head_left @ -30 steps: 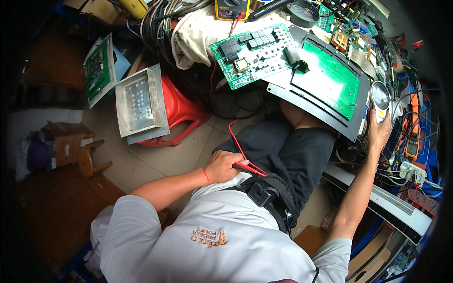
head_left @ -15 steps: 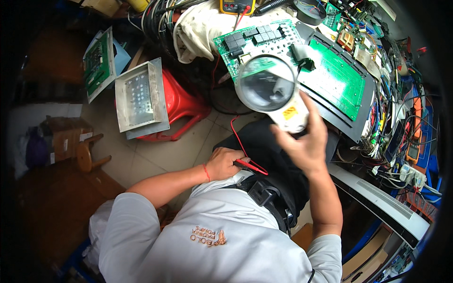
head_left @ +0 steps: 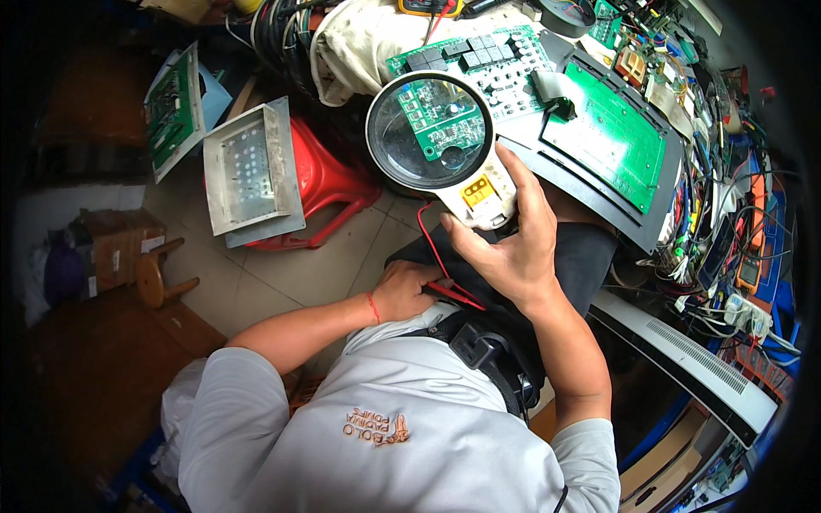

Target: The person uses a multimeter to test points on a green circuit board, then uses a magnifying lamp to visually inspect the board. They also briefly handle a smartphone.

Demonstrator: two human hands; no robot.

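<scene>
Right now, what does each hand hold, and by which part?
The right hand holds the magnifying glass by its white handle. The left hand holds a red test probe; exactly where is hidden.

- The right hand has swung in from the far right, beyond the black panel, to the front of the body, carrying the magnifying glass.
- The magnifying glass now covers the lower-left part of the green circuit board with dark blocks; half a second ago it sat further right.
- Its lens, mostly dark then, now shows board detail.
- The yellow multimeter is cut off more by the upper edge.
</scene>
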